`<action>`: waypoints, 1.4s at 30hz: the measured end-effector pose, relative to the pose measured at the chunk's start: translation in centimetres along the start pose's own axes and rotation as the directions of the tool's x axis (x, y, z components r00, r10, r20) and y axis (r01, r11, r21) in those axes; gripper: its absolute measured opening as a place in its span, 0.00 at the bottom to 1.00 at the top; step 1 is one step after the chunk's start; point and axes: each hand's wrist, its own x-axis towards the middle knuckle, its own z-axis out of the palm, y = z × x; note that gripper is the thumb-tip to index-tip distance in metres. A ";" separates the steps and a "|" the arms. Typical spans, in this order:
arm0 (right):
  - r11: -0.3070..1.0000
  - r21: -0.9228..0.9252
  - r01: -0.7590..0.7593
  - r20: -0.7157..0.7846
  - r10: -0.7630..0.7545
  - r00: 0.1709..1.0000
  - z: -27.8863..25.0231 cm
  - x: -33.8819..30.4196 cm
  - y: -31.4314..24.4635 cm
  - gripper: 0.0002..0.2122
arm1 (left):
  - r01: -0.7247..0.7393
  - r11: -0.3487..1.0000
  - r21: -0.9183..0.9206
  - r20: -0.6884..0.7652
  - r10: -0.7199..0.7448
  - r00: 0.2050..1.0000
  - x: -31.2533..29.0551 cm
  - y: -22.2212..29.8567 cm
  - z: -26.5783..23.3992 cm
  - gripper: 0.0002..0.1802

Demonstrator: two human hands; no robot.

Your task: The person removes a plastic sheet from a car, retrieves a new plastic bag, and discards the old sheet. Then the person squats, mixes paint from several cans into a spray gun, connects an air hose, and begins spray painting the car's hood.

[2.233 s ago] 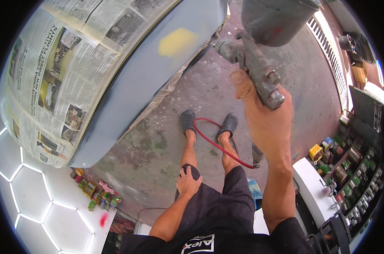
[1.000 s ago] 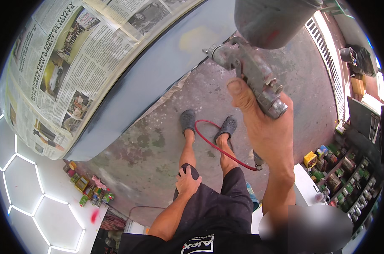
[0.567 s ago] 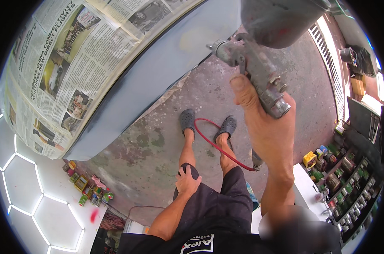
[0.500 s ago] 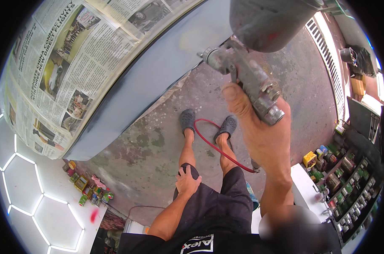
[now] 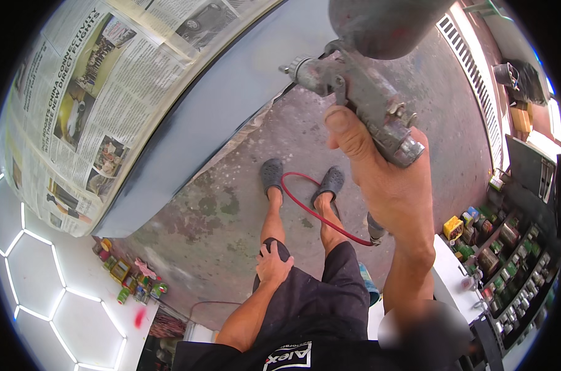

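My right hand [image 5: 395, 179] is wrapped round the handle of a worn metal spray gun [image 5: 367, 93], its thumb along the near side. A dark cup [image 5: 385, 25] sits on top of the gun, partly cut off by the upper edge. The nozzle points left toward a grey primed car panel [image 5: 231, 93], apart from it. A red air hose [image 5: 311, 213] loops over the floor and up to a fitting below my right hand. My left hand [image 5: 274, 266] holds no tool; it rests on my left knee, over the dark shorts, fingers laid across.
Newspaper masking [image 5: 89, 105] covers the bodywork beyond the panel. My feet in grey clogs [image 5: 272, 174] stand on the stained concrete floor [image 5: 212, 210]. Several paint cans [image 5: 509, 260] fill shelves at right; more containers [image 5: 129, 269] stand at lower left. A floor grate [image 5: 472, 68] runs along the right.
My right hand and the spray gun have shifted slightly, the nozzle moving left and up. The view has moved a little. My left hand stays on the knee.
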 end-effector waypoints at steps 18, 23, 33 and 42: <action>0.982 -0.186 -0.010 -0.134 -0.015 0.991 -1.4 0.3 0.5 0.19 | 0.010 1.000 -0.002 0.009 -0.010 1.000 -0.3 0.4 -0.3 0.51; 0.989 -0.146 -0.020 -0.018 0.018 1.000 -0.1 -2.3 1.1 0.12 | 0.022 1.000 0.003 0.020 -0.022 1.000 -0.1 0.5 -0.3 0.51; 0.983 -0.086 -0.163 0.078 0.170 0.982 -1.6 -3.7 1.7 0.15 | 0.015 1.000 -0.013 0.001 -0.015 1.000 -0.1 0.2 0.4 0.52; 0.985 -0.115 -0.132 -0.195 0.108 0.975 -3.5 -2.3 3.7 0.17 | 0.001 1.000 0.003 -0.003 -0.001 1.000 0.1 0.2 0.3 0.51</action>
